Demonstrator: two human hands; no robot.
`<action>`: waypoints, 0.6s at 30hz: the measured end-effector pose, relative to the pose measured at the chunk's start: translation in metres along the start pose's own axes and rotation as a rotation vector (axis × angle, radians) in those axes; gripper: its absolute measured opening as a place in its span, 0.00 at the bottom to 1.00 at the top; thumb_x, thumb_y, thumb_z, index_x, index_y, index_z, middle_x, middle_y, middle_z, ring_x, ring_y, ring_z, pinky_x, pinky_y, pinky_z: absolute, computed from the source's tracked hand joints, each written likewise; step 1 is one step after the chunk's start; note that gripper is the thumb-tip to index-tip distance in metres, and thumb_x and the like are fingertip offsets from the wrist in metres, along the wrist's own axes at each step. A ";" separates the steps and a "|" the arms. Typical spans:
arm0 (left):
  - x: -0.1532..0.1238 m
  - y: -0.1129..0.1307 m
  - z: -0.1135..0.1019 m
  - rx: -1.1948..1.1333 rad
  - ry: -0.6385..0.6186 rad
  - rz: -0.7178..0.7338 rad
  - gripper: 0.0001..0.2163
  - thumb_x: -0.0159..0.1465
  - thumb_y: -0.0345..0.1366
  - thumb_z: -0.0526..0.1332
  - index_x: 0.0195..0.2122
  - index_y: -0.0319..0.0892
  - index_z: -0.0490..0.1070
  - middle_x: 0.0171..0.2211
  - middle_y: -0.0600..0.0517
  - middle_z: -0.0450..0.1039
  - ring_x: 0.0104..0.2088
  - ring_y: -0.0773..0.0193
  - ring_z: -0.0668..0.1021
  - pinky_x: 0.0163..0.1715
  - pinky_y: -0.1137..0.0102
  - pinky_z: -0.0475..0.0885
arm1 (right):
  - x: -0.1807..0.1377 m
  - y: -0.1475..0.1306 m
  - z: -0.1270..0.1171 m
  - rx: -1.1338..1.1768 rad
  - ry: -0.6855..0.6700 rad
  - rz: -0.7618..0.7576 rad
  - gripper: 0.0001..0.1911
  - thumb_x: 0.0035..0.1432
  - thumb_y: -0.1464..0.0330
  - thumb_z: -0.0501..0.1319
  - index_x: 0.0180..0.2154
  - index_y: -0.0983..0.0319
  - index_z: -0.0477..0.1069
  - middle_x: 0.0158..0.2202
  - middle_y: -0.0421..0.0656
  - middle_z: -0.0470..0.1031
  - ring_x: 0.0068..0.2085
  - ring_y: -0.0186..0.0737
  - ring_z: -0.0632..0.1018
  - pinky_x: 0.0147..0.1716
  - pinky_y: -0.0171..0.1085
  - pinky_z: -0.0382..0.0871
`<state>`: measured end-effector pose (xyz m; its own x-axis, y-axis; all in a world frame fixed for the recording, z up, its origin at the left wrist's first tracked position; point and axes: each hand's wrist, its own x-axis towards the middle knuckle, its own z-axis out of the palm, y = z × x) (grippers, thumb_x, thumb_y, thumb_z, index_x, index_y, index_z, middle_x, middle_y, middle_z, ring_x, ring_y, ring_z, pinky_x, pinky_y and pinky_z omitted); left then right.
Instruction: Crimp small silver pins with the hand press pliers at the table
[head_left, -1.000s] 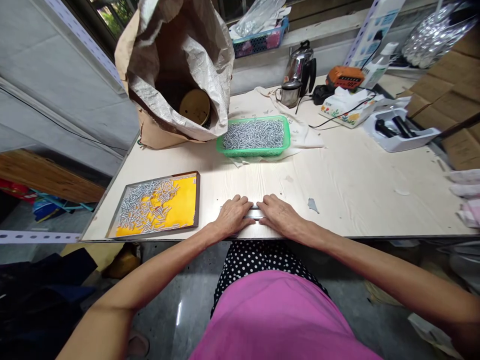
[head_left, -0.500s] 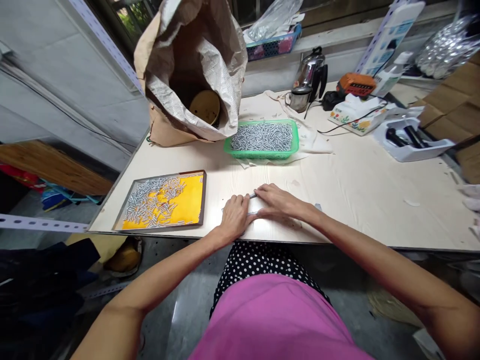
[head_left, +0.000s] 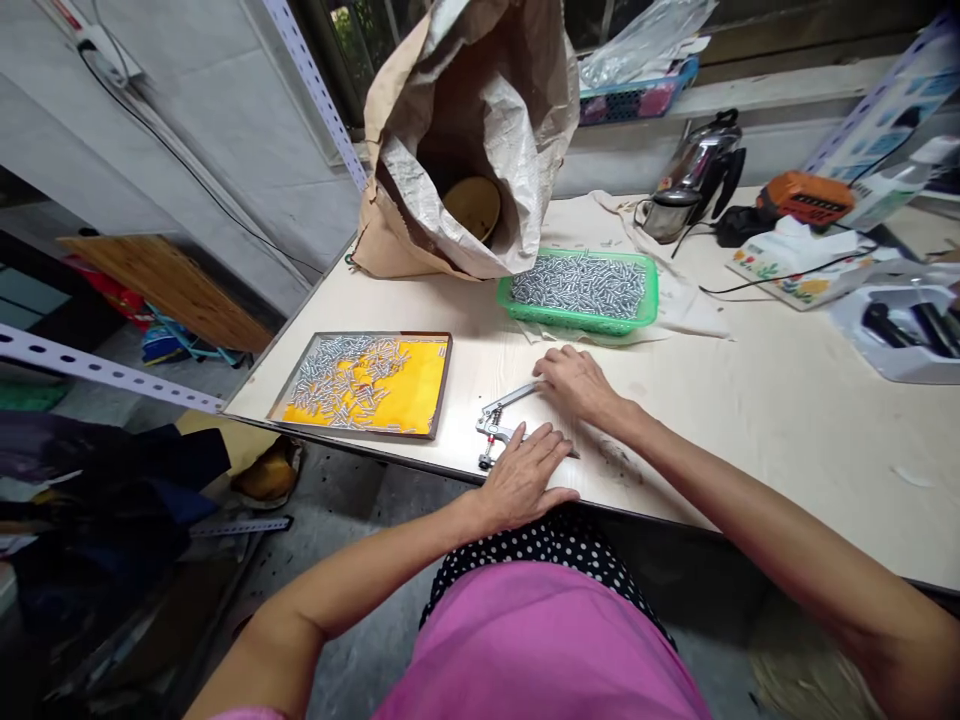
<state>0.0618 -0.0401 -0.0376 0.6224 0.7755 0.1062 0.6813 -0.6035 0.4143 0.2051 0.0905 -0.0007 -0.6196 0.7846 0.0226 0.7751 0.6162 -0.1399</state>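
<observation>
A small metal lever tool (head_left: 513, 396) with two arms, a spring and a red part at its left end lies near the table's front edge. My right hand (head_left: 576, 382) has its fingers closed on the far end of the upper arm. Flat over the lower arm rests my left hand (head_left: 527, 474), fingers stretched out. Part of the lower arm is hidden under it. Left of the tool, a shallow tray (head_left: 442, 385) with a yellow bottom holds many small metal pins (head_left: 341, 375). A green plastic basket (head_left: 652, 295) full of similar metal pieces (head_left: 581, 283) stands behind my right hand.
A large paper sack (head_left: 390, 225) with a round container (head_left: 472, 208) inside stands at the back. Farther right are a metal kettle (head_left: 701, 165), a metal cup (head_left: 667, 214), an orange battery-like block (head_left: 806, 198), a tissue box (head_left: 795, 270) and a white tray (head_left: 877, 350).
My hands were close together over the tool; now they are apart. The left has spread its fingers nearer the edge, the right is farther back, and the tool shows. The view has shifted left.
</observation>
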 end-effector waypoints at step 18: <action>-0.081 -0.118 -0.131 0.380 0.412 -0.661 0.08 0.68 0.34 0.57 0.40 0.42 0.77 0.37 0.48 0.76 0.41 0.60 0.76 0.42 0.68 0.70 | -0.008 -0.081 0.041 0.423 0.118 -0.626 0.10 0.69 0.68 0.52 0.40 0.60 0.72 0.48 0.46 0.73 0.49 0.42 0.69 0.47 0.42 0.62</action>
<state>-0.1196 -0.0077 0.0235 -0.0863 0.9500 0.3000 0.9824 0.0311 0.1841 0.1421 0.0314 -0.0306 -0.8918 0.3147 0.3250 0.1555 0.8879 -0.4329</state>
